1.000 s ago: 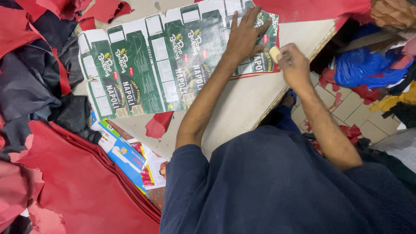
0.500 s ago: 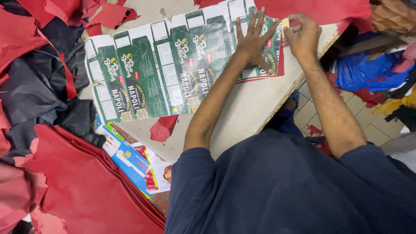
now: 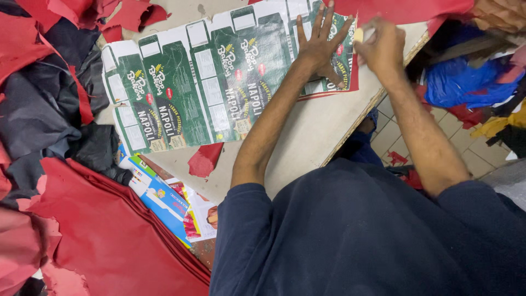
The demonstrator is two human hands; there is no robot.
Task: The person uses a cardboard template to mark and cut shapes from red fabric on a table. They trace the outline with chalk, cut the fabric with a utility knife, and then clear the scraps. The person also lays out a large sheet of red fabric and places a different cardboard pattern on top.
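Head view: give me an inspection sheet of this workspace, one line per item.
Surface: pale worktable, edge running diagonally at right.
Job's things: flattened green printed carton sheet lying on the table; small pale piece in the right hand.
Clutter: red sheets, dark sheets, red scrap, blue printed cartons.
Grips: left hand flat, fingers spread on the carton; right hand closed at the carton's edge.
Cables: nothing seen.
Surroundings: tiled floor, blue bag.

Bare surface [image 3: 307, 137] lies open below the green printed cardboard sheet [image 3: 219, 82], broken only by a small red scrap [image 3: 204, 159]. Heaped red and dark leather pieces [image 3: 49, 109] crowd the left side, and red leather [image 3: 405, 8] overhangs the far edge.
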